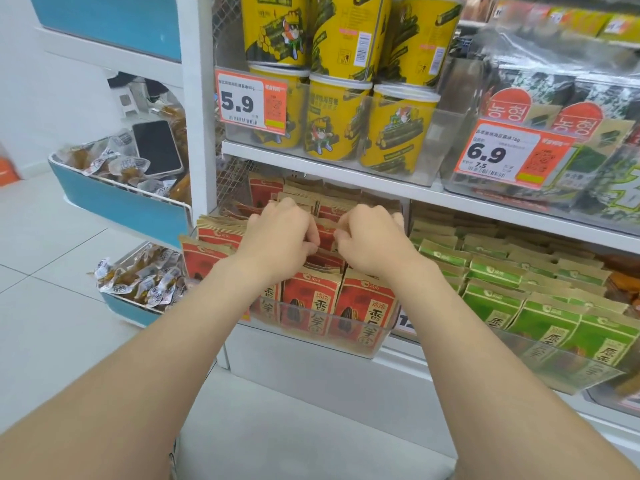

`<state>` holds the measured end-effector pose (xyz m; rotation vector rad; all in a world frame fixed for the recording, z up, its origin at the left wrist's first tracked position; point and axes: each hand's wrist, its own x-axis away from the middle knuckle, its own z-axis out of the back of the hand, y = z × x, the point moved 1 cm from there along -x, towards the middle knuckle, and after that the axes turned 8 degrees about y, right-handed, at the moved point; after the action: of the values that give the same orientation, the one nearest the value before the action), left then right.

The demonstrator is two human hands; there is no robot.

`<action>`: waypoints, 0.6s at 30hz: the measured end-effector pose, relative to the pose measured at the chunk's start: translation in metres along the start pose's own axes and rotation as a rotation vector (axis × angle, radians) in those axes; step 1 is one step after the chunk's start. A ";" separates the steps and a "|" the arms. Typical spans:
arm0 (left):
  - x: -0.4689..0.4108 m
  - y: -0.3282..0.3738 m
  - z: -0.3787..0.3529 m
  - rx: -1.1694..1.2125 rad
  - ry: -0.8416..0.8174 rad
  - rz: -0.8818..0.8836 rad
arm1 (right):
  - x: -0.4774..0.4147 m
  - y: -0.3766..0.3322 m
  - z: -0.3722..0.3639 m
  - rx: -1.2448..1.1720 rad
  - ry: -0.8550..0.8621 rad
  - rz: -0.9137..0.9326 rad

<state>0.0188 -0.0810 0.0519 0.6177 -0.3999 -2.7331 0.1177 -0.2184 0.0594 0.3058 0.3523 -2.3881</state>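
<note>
Shop shelving fills the view, white boards stacked with snacks, pale floor tiles off to the side. Both hands are down in the lower shelf's clear bin (349, 342), right among the red packets (363, 303). The left hand (282, 233) has its fingers curled, pinching the brown top edge of a packet in the middle of the row. The right hand (372, 237) sits just beside it, fingers curled onto packet tops the same way. The packets stand upright under and between the two hands, two clearly facing out at the front; those behind are too tightly packed to count. Green packets (540, 317) fill the next bin along. Above, six yellow tubs (336, 116), three stacked on three. Two price tags show, one 5.9 (251, 103) and one 6.9 (512, 155). One phone (157, 147) lies on wrapped snacks in a blue bin (114, 199).
</note>
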 end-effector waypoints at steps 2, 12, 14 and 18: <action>0.002 0.000 -0.002 -0.037 -0.017 -0.010 | 0.001 -0.001 -0.003 0.050 -0.130 0.005; 0.004 -0.010 -0.002 -0.009 -0.075 -0.055 | -0.005 -0.010 0.001 -0.098 0.048 -0.013; 0.004 -0.014 -0.004 -0.035 -0.120 -0.074 | -0.012 -0.016 -0.001 -0.121 0.105 -0.020; 0.006 -0.018 -0.006 -0.037 -0.103 -0.093 | -0.027 -0.014 -0.009 0.005 -0.012 -0.047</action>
<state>0.0126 -0.0683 0.0384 0.4988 -0.3516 -2.8629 0.1289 -0.1893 0.0618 0.2885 0.3523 -2.4361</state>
